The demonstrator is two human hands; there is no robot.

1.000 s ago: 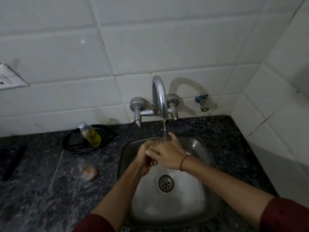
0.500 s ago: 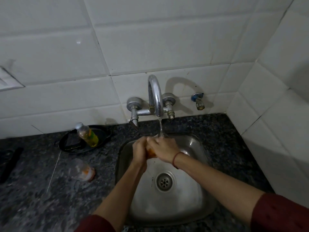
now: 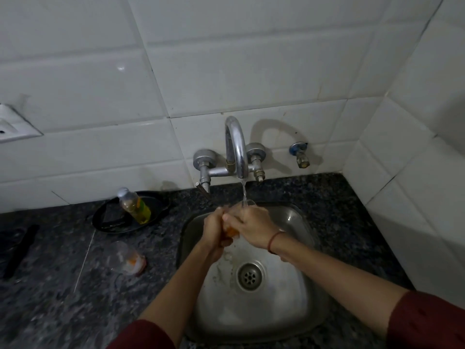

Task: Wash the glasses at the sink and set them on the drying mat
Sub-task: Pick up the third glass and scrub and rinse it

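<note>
Over the steel sink (image 3: 297,323), both hands meet under the running tap (image 3: 235,147). My left hand (image 3: 214,231) and my right hand (image 3: 254,227) wrap a clear glass (image 3: 249,203) whose rim pokes out above the fingers, right under the water stream. An orange patch (image 3: 231,232) shows between the palms, part of the glass or a scrubber, I cannot tell which. A second clear glass with orange print (image 3: 128,258) lies on its side on the dark counter, left of the sink.
A dish soap bottle (image 3: 134,205) stands tilted in a black oval tray (image 3: 130,215) behind the lying glass. A dark flat object (image 3: 20,250) sits at the far left. A small wall valve (image 3: 299,154) is right of the tap. White tiled walls close the back and right.
The hands stayed under the stream, shifting slightly around the glass. The orange patch between the palms is more visible than a second ago. The camera view drifted a little.
</note>
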